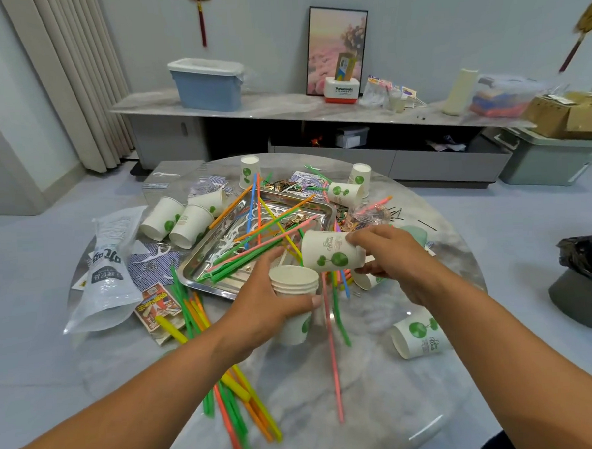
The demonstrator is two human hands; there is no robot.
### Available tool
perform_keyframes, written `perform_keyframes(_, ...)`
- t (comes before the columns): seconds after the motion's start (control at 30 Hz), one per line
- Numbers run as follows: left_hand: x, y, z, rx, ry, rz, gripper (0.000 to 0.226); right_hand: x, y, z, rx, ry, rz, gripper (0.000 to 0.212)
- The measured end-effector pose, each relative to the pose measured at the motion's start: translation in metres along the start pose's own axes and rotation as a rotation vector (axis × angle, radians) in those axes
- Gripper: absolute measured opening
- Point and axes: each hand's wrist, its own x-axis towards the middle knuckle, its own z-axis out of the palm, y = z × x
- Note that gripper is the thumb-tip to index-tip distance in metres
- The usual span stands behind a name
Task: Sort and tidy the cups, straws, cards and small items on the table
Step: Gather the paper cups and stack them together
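Left hand (268,304) wraps cup stack (293,282), mouths up — ready to receive. Right hand (388,253) pinches single cup (332,250) on its side just above stack, likely for nesting. Loose cups, straws (249,412) litter table (416,389) around tray (317,207).

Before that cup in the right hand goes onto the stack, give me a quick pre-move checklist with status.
1. Left hand grips the stack: ok.
2. Stack mouth up and unobstructed: ok.
3. Right hand holds the cup: ok.
4. Cup aligned base-down over the stack: not ok, it lies sideways.
5. Cup empty inside: cannot tell.
6. Straws away from the stack: not ok, several lie just beside it.
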Motion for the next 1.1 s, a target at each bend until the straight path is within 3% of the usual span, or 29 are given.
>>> perform_keyframes(0.07, 0.0, 0.008, 0.001, -0.129, 0.083, -0.043, 0.097, 0.002, 0.0, 0.002, 0.082, 0.022, 0.049, 0.014)
perform_keyframes(0.17, 0.007, 0.022, -0.004, -0.508, 0.229, -0.148, 0.096, 0.005, 0.002, 0.003, 0.179, 0.031, 0.127, 0.024)
perform_keyframes(0.27, 0.014, 0.032, -0.017, -0.801, 0.348, -0.171, 0.062, 0.0, 0.005, 0.012, 0.217, -0.041, 0.191, 0.028)
perform_keyframes(0.37, 0.016, 0.032, -0.024, -0.887, 0.432, -0.194, 0.03, -0.01, 0.008, 0.029, 0.21, -0.104, 0.198, 0.028)
perform_keyframes(0.53, 0.013, 0.027, -0.014, -0.713, 0.41, -0.141, 0.018, -0.021, 0.013, 0.053, 0.327, -0.266, 0.086, 0.023)
perform_keyframes(0.67, 0.006, 0.027, -0.01, -0.517, 0.255, -0.159, 0.029, -0.021, 0.019, 0.058, 0.271, -0.268, -0.062, 0.03)
perform_keyframes(0.77, 0.003, 0.028, -0.007, -0.5, 0.179, -0.131, 0.042, -0.018, 0.019, 0.048, 0.155, -0.302, -0.147, 0.031)
perform_keyframes(0.87, 0.004, 0.027, -0.007, -0.345, 0.308, -0.055, 0.043, -0.001, 0.024, 0.028, -0.289, -0.064, -0.248, 0.047)
perform_keyframes(0.97, 0.003, 0.024, -0.008, -0.143, 0.238, 0.002, 0.079, 0.023, 0.04, 0.003, -0.867, 0.329, -0.179, 0.04)
perform_keyframes(1.03, 0.001, 0.019, -0.006, -0.07, 0.135, 0.034, 0.1, 0.034, 0.05, -0.008, -0.97, 0.329, -0.004, 0.048)
perform_keyframes(1.1, 0.0, 0.015, -0.001, -0.019, 0.038, 0.077, 0.1, 0.042, 0.059, -0.013, -0.964, 0.283, 0.126, 0.052)
